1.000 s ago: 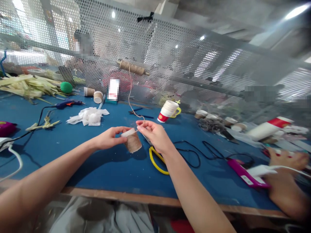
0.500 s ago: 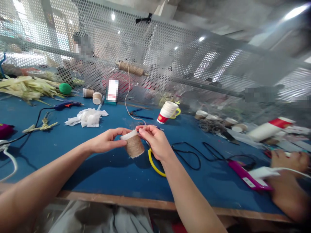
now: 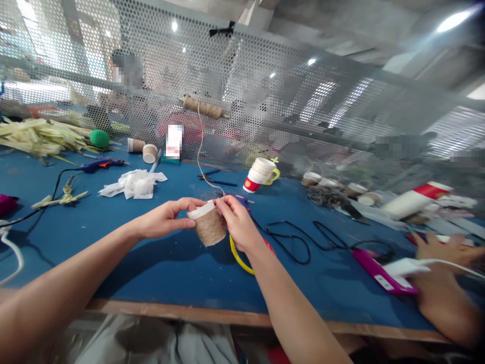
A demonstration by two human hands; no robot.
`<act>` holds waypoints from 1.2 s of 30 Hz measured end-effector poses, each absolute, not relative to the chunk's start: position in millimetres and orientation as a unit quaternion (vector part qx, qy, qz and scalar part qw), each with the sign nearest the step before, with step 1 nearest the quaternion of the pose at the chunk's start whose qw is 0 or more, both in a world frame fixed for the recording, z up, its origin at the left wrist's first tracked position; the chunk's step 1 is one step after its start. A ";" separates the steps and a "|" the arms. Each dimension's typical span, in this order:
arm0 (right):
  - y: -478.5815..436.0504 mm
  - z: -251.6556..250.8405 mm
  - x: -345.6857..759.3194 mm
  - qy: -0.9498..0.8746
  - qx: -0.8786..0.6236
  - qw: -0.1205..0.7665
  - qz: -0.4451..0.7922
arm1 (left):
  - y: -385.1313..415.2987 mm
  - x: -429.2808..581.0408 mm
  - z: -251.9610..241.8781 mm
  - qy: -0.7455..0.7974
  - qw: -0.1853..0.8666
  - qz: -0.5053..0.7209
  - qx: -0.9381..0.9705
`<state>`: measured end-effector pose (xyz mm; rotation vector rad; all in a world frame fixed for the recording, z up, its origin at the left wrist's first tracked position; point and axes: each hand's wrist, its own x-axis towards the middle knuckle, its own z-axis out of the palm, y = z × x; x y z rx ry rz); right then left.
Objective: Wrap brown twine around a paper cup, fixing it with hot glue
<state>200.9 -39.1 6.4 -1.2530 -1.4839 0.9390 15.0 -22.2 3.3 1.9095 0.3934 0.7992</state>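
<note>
My left hand [image 3: 166, 218] grips a small paper cup [image 3: 207, 225] by its white rim; the cup's body is wrapped in brown twine and it hangs tilted above the blue table [image 3: 151, 263]. My right hand [image 3: 238, 220] is closed against the cup's right side, pinching the twine strand [image 3: 199, 156]. That strand rises to a twine spool [image 3: 202, 107] mounted on the perforated metal screen [image 3: 265, 91].
Yellow-handled scissors [image 3: 238, 255] and a black cable [image 3: 299, 237] lie under my right hand. Behind are stacked cups [image 3: 261, 174], crumpled white tissue [image 3: 132, 183], a glue gun [image 3: 100, 163] and dried leaves [image 3: 38, 136]. Another person's hands [image 3: 443, 253] work beside a magenta tool [image 3: 382, 270] at right.
My right hand has come down from the cup's rim to its side with the twine. The cup has turned a little in my left hand. The other person's hand has shifted.
</note>
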 end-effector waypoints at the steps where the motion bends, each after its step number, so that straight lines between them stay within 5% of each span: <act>1: -38.9 5.4 200.3 -0.619 -0.517 0.468 0.362 | -21.7 14.8 3.0 0.163 0.492 0.327 0.790; 21: -48.4 -1.8 184.8 -0.788 -0.490 0.372 0.002 | -31.9 31.4 -7.3 0.351 0.305 0.365 0.806; 36: -44.1 -1.5 189.5 -0.756 -0.474 0.427 0.146 | -30.1 34.6 -12.1 0.339 0.352 0.398 0.777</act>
